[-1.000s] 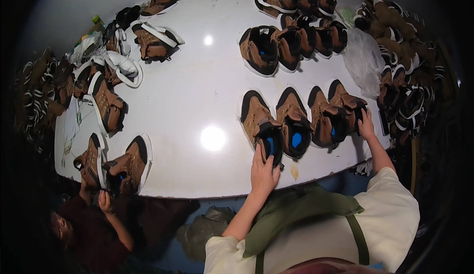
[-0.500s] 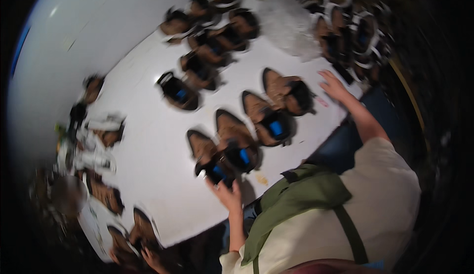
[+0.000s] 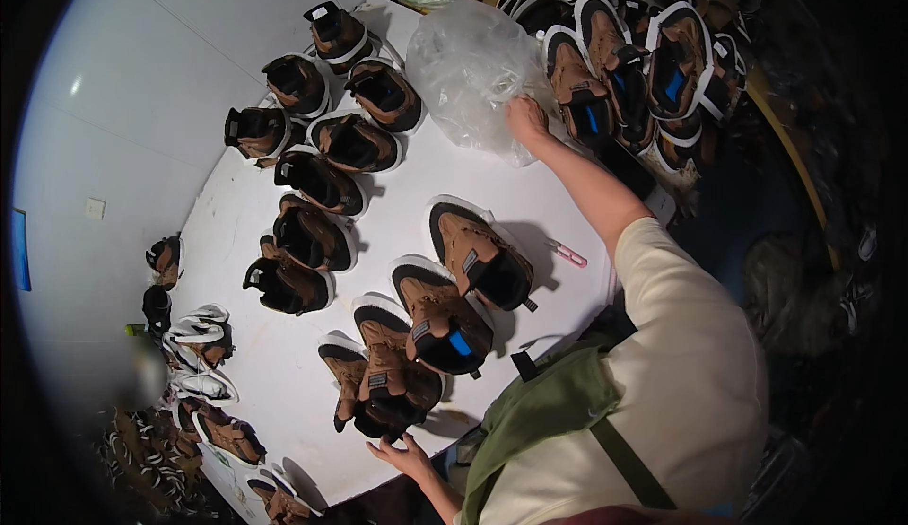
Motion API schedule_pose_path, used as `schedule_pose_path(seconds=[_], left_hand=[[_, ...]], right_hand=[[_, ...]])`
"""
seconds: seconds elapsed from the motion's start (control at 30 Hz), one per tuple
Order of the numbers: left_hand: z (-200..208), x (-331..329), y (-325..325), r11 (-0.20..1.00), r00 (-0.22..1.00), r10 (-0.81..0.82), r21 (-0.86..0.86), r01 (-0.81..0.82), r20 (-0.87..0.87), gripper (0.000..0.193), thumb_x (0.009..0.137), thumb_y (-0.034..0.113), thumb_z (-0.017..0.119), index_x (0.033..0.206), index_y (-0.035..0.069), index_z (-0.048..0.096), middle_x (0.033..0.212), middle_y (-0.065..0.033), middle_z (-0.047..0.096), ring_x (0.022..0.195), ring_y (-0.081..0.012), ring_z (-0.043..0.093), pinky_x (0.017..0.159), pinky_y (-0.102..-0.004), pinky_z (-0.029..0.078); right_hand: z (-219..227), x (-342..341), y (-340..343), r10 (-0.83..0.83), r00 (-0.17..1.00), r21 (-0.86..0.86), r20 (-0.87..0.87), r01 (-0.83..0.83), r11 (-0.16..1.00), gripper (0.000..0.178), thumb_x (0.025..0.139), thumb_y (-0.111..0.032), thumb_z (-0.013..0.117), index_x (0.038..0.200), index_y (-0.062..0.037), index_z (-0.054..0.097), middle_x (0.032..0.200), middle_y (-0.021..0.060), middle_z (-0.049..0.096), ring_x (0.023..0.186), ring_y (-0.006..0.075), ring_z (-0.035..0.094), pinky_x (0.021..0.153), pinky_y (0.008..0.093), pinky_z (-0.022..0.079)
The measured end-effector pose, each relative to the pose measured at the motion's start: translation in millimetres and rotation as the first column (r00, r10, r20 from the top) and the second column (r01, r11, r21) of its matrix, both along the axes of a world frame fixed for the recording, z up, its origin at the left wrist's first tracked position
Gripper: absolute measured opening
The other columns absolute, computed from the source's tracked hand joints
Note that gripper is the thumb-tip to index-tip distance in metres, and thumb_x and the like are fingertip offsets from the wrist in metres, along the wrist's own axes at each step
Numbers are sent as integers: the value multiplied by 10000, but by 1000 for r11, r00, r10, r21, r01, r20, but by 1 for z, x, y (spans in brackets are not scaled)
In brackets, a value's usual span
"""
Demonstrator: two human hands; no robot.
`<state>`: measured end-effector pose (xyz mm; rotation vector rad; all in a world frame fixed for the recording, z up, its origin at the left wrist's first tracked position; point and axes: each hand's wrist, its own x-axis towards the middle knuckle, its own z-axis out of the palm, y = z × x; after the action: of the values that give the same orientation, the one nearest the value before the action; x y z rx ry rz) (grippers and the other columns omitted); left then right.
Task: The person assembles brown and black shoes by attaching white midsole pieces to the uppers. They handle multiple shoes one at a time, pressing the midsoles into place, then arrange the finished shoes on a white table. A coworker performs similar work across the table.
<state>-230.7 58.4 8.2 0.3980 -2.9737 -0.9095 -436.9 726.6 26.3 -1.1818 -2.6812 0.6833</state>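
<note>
My left hand (image 3: 402,456) is at the table's near edge, fingers apart, just behind the heel of a brown-and-black shoe (image 3: 383,411); whether the fingertips touch it cannot be told. Beside that shoe, a slanting row of similar white-soled shoes holds a shoe with a blue patch inside (image 3: 445,303) and, at its far end, another brown shoe (image 3: 478,251). My right arm is stretched forward, and my right hand (image 3: 527,120) is closed on the edge of a clear plastic bag (image 3: 468,61). The bag lies crumpled at the far side.
More brown shoes (image 3: 326,156) stand in rows at the far left of the white table (image 3: 227,241). Shoes (image 3: 624,80) crowd right of the bag. A small pink tool (image 3: 570,254) lies near my right arm. White-soled shoes (image 3: 199,355) line the left edge.
My right hand has moved from the table's right side to the plastic bag and closed on it. My left hand has drawn back from the nearest shoe's heel. The view has turned.
</note>
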Motion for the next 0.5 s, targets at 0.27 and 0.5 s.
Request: schedule_pose_path(seconds=[0.27,0.5], left_hand=[[18,13,34,993,999,31,-115,-29,13,467,810,111,686,1201,-34,478,1471,-257,243,1281,-412,378,950,-425,429],[56,-35,64,996,995,-56,57,61,-85,370,833,46,640,1157,-57,492,1469,-218,286,1136,-350,493,943,-393,428]], right_hand=[[21,-16,22,88,992,-39,-86,-92,995,268,835,-212,605,997,-10,676,1048,223,657,971,382,630,851,455,494],[-4,-33,43,127,992,96,9,-127,987,303,841,-308,623,1042,-83,661,1004,185,669,926,372,637,795,464,497]])
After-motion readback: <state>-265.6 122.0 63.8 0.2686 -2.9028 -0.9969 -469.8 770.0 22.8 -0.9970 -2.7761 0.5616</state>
